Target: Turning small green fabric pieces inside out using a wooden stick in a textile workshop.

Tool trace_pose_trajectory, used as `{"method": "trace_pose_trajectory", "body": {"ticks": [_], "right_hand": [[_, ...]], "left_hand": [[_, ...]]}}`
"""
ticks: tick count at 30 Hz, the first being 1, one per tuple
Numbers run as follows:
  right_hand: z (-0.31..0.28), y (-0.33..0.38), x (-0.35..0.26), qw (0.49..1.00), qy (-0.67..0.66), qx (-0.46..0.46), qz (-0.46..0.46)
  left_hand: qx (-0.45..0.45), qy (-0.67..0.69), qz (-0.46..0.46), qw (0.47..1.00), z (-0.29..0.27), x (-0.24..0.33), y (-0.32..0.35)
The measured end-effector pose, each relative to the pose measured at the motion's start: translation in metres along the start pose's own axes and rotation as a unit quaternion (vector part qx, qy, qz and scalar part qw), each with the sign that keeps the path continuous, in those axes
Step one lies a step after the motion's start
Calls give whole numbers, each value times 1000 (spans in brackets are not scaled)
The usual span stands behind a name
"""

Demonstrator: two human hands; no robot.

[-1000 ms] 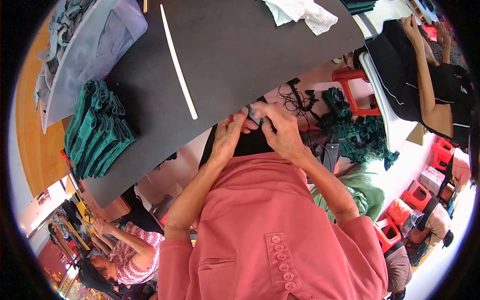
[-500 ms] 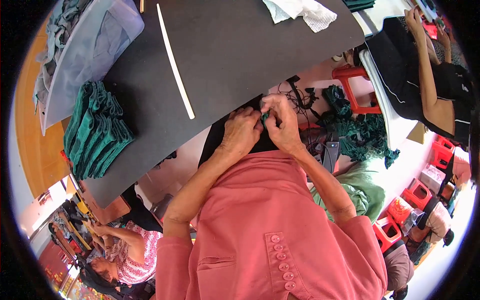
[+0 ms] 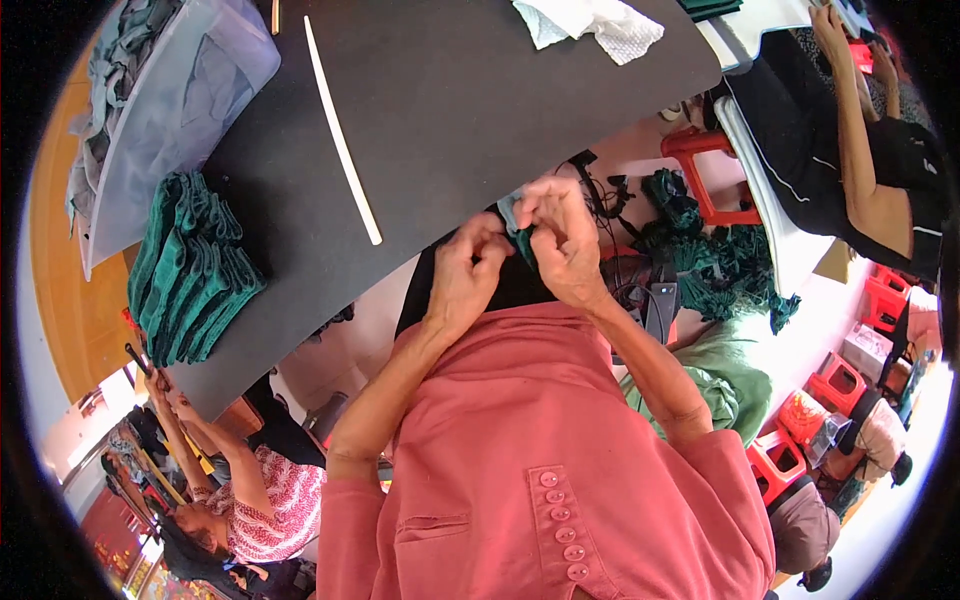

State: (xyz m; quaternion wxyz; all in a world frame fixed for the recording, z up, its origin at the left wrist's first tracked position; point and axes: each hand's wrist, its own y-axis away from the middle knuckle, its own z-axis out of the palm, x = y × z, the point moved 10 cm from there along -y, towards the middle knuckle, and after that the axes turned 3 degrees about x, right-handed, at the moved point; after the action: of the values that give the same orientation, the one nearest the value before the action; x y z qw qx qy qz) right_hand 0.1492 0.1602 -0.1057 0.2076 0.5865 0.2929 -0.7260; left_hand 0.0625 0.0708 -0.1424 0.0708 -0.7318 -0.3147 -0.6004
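Observation:
Just off the near edge of the dark table, my right hand pinches a small piece of fabric, dark green with a grey-blue part at its top. My left hand is beside it on the left, its fingers bent and its thumb apart from them, a little blurred. The left fingertips are close to the fabric, and I see nothing held between them. Part of the fabric is hidden behind my right fingers.
On the dark tabletop lie a thin white strip, a crumpled white cloth and a stack of folded green cloths. A translucent bin holds grey cloth. Green pieces and a red stool are at right. Other people sit nearby.
My left hand has drawn slightly left and its fingers have parted from my right hand's. More of the grey-blue fabric shows. The person at lower left has raised their arms.

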Motion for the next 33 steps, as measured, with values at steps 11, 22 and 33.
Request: {"method": "trace_pose_trajectory", "body": {"ticks": [11, 22, 33], "right_hand": [[10, 0, 10, 998, -44, -26, 49], [7, -4, 26, 987, -113, -3, 110], [11, 1, 24, 994, -42, -15, 100]], "left_hand": [[-68, 49, 22, 996, 7, 6, 3], [-61, 77, 54, 994, 7, 10, 3], [-63, 157, -43, 985, 3, -10, -2]]}}
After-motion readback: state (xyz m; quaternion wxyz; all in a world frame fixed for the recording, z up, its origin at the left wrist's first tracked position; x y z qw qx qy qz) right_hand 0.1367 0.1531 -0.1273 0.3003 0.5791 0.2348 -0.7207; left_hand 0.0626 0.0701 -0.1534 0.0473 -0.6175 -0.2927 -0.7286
